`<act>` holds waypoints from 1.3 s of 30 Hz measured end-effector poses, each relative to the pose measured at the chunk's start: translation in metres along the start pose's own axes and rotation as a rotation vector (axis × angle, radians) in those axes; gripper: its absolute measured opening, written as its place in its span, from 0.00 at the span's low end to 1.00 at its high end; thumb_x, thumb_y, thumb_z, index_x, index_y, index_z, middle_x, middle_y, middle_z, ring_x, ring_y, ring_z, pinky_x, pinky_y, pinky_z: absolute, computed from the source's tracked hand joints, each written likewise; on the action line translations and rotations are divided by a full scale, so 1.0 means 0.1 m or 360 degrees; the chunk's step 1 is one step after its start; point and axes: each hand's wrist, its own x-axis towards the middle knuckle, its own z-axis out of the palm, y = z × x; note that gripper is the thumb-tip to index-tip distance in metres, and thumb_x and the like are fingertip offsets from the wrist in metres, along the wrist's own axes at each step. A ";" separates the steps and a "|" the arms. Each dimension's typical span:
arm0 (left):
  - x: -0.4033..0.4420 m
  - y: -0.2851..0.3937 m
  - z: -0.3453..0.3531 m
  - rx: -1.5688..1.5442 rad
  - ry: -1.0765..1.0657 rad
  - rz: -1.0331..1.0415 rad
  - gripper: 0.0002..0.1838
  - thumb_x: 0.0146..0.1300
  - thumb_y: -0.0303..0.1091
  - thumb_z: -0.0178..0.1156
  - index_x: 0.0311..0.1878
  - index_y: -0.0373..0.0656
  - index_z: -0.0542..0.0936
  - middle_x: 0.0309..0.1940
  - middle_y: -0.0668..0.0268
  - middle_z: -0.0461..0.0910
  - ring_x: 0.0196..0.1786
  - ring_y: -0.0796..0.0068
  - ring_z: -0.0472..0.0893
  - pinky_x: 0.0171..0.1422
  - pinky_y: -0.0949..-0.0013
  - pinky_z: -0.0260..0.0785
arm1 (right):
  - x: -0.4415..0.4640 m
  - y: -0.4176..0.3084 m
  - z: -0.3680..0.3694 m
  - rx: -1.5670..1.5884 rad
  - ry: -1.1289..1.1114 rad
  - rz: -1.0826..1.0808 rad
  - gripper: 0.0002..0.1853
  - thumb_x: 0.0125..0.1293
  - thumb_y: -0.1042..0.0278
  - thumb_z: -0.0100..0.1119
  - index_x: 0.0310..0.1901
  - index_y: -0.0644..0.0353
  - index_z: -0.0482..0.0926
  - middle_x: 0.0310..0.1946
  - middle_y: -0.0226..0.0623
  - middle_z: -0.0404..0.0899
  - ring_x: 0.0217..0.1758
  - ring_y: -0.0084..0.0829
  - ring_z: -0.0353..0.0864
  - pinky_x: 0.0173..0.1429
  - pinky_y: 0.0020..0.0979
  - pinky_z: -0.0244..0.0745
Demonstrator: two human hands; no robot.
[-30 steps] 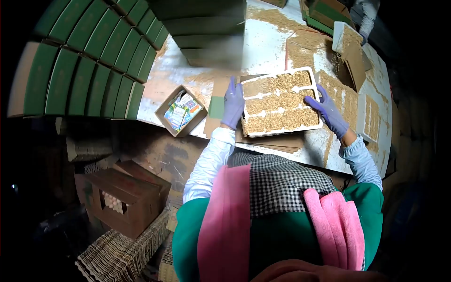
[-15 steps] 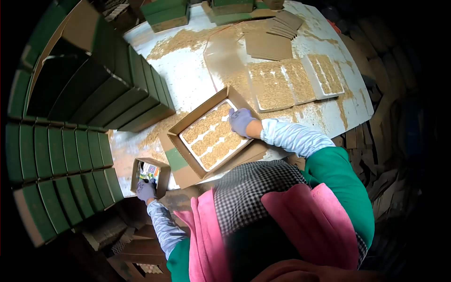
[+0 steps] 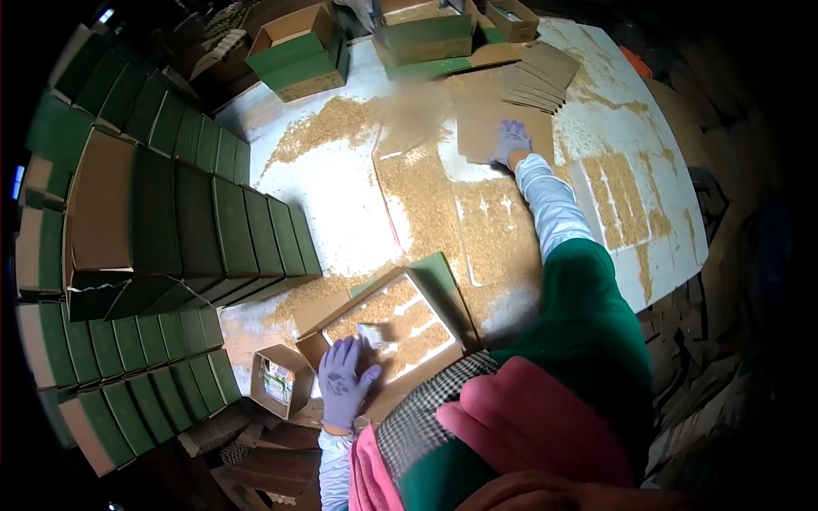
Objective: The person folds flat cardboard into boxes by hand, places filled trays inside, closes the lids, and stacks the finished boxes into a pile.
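Observation:
My left hand (image 3: 342, 381), in a lavender glove, is over the near-left edge of an open cardboard box (image 3: 313, 347), fingers stretched and thumb apart. Just beyond its fingertips a small printed packet (image 3: 370, 335) rests on the tan, flaky filling of the white tray (image 3: 441, 341) inside that box. To the left stands a small carton (image 3: 300, 387) with colourful packets (image 3: 277, 380) in it. My right hand (image 3: 511, 140) reaches far across the table, its extended fingers lying on a flat cardboard sheet (image 3: 479, 128). Whether it lifts the sheet I cannot tell.
Stacked green boxes (image 3: 196, 226) rise along the left side. More open boxes (image 3: 294, 55) stand at the back. A filled tray (image 3: 615, 200) and loose tan flakes (image 3: 328, 128) lie on the white table (image 3: 345, 192). Fanned cardboard sheets (image 3: 545, 72) lie at the back right.
My left hand has moved from the small carton to the large box, where a packet now lies on the filling. My right hand has gone from the tray to the cardboard sheet. The view has shifted.

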 end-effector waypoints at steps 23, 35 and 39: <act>-0.17 -0.22 -0.02 -0.1398 0.1395 -0.0554 0.26 0.79 0.41 0.46 0.72 0.34 0.64 0.68 0.54 0.67 0.71 0.62 0.67 0.73 0.62 0.59 | -4.07 -1.87 -0.48 0.0428 -0.0123 -0.2357 0.26 0.66 0.63 0.53 0.67 0.50 0.69 0.49 0.43 0.74 0.54 0.41 0.76 0.57 0.38 0.76; -0.62 -0.66 -0.15 -0.0651 0.0612 0.0078 0.32 0.62 0.33 0.62 0.69 0.38 0.67 0.65 0.50 0.70 0.69 0.52 0.70 0.76 0.57 0.58 | -3.75 -1.15 -0.86 0.0721 -0.0416 -0.1548 0.33 0.66 0.49 0.57 0.66 0.63 0.68 0.54 0.54 0.75 0.59 0.50 0.75 0.63 0.44 0.71; -0.55 -1.28 1.03 -0.1486 0.0051 -0.0557 0.53 0.57 0.42 0.72 0.77 0.32 0.51 0.71 0.48 0.64 0.69 0.59 0.69 0.71 0.65 0.65 | -3.56 -1.27 -0.30 0.0472 -0.0417 -0.1564 0.41 0.64 0.42 0.60 0.68 0.67 0.64 0.56 0.57 0.72 0.60 0.51 0.73 0.66 0.45 0.68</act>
